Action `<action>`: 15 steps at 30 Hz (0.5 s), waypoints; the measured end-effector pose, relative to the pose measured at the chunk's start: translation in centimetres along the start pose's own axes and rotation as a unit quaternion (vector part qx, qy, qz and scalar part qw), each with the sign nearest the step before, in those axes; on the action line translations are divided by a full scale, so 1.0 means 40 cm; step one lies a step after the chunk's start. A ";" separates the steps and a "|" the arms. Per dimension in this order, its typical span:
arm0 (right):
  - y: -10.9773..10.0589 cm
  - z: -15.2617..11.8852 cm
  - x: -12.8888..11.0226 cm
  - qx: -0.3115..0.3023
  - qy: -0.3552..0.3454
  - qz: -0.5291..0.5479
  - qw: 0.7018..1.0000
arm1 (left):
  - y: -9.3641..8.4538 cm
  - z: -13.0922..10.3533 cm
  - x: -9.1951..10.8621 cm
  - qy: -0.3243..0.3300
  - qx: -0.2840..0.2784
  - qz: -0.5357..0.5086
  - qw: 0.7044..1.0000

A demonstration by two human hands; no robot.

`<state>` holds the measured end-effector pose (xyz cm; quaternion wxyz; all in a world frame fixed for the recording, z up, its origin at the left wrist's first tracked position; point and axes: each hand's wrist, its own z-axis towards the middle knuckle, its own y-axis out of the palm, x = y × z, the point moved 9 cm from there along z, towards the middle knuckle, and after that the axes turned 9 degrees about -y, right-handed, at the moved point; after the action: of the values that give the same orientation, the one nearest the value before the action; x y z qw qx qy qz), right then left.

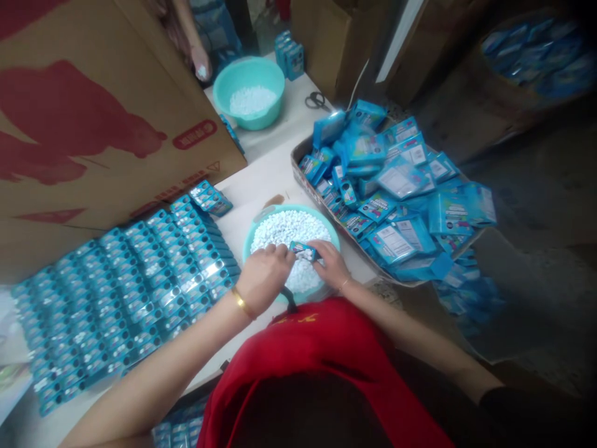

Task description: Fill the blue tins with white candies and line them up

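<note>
A small blue box (303, 251) with white pellets showing at its opening is held over a turquoise basin (248, 239). My left hand (267, 277) is closed, its fingertips at the box's left end. From the other side, my right hand (331, 264) grips the right end between thumb and fingers. White pellets (291, 225) fill much of the basin below. Under my left wrist a dark strip (290, 300) sticks out at the basin's near rim; its kind is unclear.
Rows of small blue boxes (140, 286) stand at left beside a large carton (116, 124). At right, a tray (305, 177) overflows with blue packets (403, 177). Farther back are scissors (317, 101), a second basin (270, 109) and another person's hand (200, 62).
</note>
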<state>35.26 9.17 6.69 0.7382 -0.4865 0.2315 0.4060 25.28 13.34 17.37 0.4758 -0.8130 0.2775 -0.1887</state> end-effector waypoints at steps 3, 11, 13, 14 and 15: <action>-0.003 -0.005 0.008 0.006 0.005 0.007 1.000 | -0.019 -0.014 0.001 0.002 0.015 0.017 1.000; -0.071 -0.024 0.046 0.057 0.061 0.028 0.996 | 0.267 0.086 -0.237 -0.119 0.004 -0.123 0.985; -0.088 -0.028 0.056 0.066 0.080 0.024 0.994 | 0.368 0.131 -0.220 -0.107 -0.003 -0.190 0.976; -0.093 -0.030 0.061 0.068 0.088 0.022 0.994 | 0.406 0.152 -0.200 -0.099 -0.001 -0.214 0.972; -0.097 -0.031 0.065 0.070 0.095 0.020 0.993 | 0.434 0.171 -0.176 -0.090 0.003 -0.232 0.969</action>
<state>39.99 8.22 6.33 0.7365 -0.4654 0.3381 0.3559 19.00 15.51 -1.44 0.4446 -0.8673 0.0371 -0.2210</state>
